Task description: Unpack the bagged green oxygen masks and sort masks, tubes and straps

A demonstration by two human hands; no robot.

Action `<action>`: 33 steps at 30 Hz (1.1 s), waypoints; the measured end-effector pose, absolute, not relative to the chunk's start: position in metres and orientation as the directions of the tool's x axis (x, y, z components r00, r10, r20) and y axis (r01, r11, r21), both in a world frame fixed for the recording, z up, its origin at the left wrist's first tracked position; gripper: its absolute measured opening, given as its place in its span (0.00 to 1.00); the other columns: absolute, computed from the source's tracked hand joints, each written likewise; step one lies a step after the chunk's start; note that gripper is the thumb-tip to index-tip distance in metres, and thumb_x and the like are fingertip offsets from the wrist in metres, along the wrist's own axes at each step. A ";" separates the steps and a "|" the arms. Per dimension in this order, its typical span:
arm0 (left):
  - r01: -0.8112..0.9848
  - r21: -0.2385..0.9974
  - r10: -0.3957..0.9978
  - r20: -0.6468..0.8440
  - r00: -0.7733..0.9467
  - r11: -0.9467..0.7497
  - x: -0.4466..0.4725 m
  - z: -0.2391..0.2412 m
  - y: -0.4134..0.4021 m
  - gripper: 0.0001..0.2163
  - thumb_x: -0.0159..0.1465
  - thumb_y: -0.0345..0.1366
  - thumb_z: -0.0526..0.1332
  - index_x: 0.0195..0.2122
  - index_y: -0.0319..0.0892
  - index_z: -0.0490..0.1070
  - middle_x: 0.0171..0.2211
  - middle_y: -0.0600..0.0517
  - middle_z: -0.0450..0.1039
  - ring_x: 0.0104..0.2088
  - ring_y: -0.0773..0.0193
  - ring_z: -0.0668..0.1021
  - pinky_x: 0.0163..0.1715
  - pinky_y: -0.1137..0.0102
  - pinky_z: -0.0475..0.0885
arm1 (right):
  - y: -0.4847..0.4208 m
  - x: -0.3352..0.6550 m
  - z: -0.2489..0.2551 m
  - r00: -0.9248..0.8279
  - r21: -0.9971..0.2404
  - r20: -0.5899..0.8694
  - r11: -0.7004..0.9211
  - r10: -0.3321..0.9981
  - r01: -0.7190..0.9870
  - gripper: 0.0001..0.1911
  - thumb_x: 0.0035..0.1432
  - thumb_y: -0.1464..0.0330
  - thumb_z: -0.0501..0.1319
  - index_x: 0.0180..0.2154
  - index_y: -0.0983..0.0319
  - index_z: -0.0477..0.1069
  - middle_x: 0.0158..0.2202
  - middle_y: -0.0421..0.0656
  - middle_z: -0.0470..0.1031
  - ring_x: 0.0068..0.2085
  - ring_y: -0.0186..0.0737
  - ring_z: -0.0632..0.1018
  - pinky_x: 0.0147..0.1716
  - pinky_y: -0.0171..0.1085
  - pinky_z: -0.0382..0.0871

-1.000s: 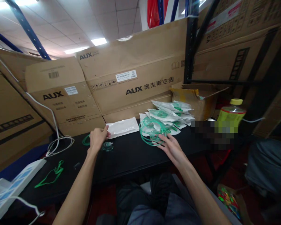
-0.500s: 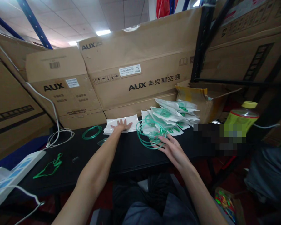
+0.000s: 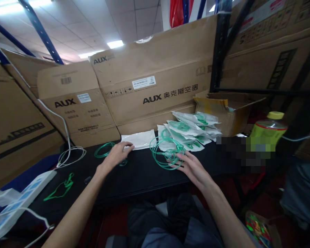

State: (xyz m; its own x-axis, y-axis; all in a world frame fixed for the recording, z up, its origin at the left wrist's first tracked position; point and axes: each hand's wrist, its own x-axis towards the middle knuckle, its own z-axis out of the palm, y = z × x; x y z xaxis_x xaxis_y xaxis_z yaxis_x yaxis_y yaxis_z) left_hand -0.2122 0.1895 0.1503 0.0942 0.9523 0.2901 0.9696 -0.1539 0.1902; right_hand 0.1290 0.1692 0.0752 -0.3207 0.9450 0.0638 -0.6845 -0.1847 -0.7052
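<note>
My left hand (image 3: 116,155) rests on the black table (image 3: 142,172), its fingertips on the near edge of a flat white plastic pouch (image 3: 139,139). A small clear mask piece (image 3: 123,162) lies just under that hand. My right hand (image 3: 192,167) lies fingers apart against a coil of green tubing with a mask (image 3: 165,153). Behind it sits a pile of packaged green masks (image 3: 192,131). Another green tubing coil (image 3: 103,150) lies left of my left hand.
Large AUX cardboard boxes (image 3: 155,79) wall the back of the table. An open carton (image 3: 229,110) and a yellow-capped bottle (image 3: 267,132) stand at the right by a black rack post (image 3: 217,51). A green strap (image 3: 59,189), white cable (image 3: 69,155) and power strip (image 3: 20,196) lie left.
My left hand pressed flat on the white pouch half a second ago and has since drawn back to its near edge. My right hand stays by the green tubing coil.
</note>
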 end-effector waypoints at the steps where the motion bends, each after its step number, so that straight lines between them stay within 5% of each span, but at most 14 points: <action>1: 0.966 0.187 0.948 0.295 0.117 -0.177 -0.219 0.144 0.175 0.23 0.70 0.54 0.53 0.51 0.44 0.77 0.53 0.46 0.79 0.56 0.52 0.78 0.60 0.61 0.69 | 0.169 0.128 0.076 -0.331 -0.709 0.058 -0.195 0.942 -0.677 0.16 0.52 0.69 0.75 0.42 0.61 0.75 0.42 0.45 0.84 0.42 0.49 0.85 0.47 0.50 0.79; 13: 0.946 0.239 0.921 0.370 0.120 -0.219 -0.253 0.110 0.135 0.18 0.72 0.47 0.55 0.54 0.44 0.75 0.54 0.44 0.77 0.56 0.50 0.77 0.58 0.55 0.70 | 0.148 0.089 0.081 -0.520 -0.749 -0.003 -0.347 0.854 -0.565 0.12 0.53 0.68 0.74 0.38 0.62 0.75 0.40 0.43 0.83 0.41 0.50 0.86 0.45 0.47 0.79; 17: 0.937 0.282 0.843 0.537 0.024 -0.206 -0.226 0.114 0.118 0.19 0.72 0.46 0.57 0.60 0.44 0.70 0.59 0.43 0.73 0.60 0.50 0.73 0.62 0.53 0.66 | 0.143 0.084 0.081 -0.510 -0.787 -0.025 -0.332 0.860 -0.521 0.14 0.54 0.66 0.74 0.39 0.63 0.75 0.39 0.43 0.83 0.39 0.47 0.85 0.43 0.45 0.79; 21: 0.858 0.382 0.772 0.635 0.025 -0.342 -0.170 0.114 0.092 0.13 0.73 0.43 0.56 0.52 0.46 0.75 0.51 0.49 0.77 0.54 0.57 0.77 0.59 0.60 0.69 | 0.135 0.087 0.084 -0.477 -0.879 -0.025 -0.247 0.878 -0.408 0.15 0.56 0.61 0.73 0.40 0.63 0.75 0.40 0.45 0.82 0.39 0.44 0.84 0.41 0.42 0.79; 24: 0.787 0.414 0.813 0.553 0.181 -0.457 -0.133 0.107 0.084 0.12 0.72 0.43 0.59 0.53 0.48 0.74 0.52 0.51 0.78 0.54 0.59 0.77 0.59 0.62 0.69 | 0.131 0.089 0.084 -0.421 -0.963 -0.018 -0.129 0.907 -0.237 0.20 0.57 0.54 0.70 0.43 0.63 0.76 0.40 0.46 0.82 0.39 0.43 0.83 0.39 0.40 0.77; 27: 0.738 0.469 0.847 0.461 0.265 -0.486 -0.115 0.096 0.090 0.13 0.71 0.42 0.60 0.55 0.50 0.74 0.53 0.52 0.78 0.54 0.59 0.77 0.59 0.61 0.68 | 0.132 0.091 0.080 -0.277 -0.998 0.030 0.046 0.960 0.049 0.27 0.55 0.46 0.67 0.39 0.64 0.78 0.31 0.45 0.80 0.32 0.44 0.80 0.32 0.39 0.74; 33: 0.669 0.565 0.857 0.462 0.229 -0.483 -0.114 0.079 0.103 0.08 0.71 0.39 0.61 0.48 0.48 0.77 0.48 0.53 0.79 0.51 0.59 0.78 0.56 0.64 0.69 | 0.137 0.101 0.075 -0.034 -0.770 0.370 0.327 0.928 0.547 0.28 0.54 0.42 0.65 0.26 0.62 0.76 0.26 0.46 0.75 0.28 0.43 0.74 0.31 0.42 0.65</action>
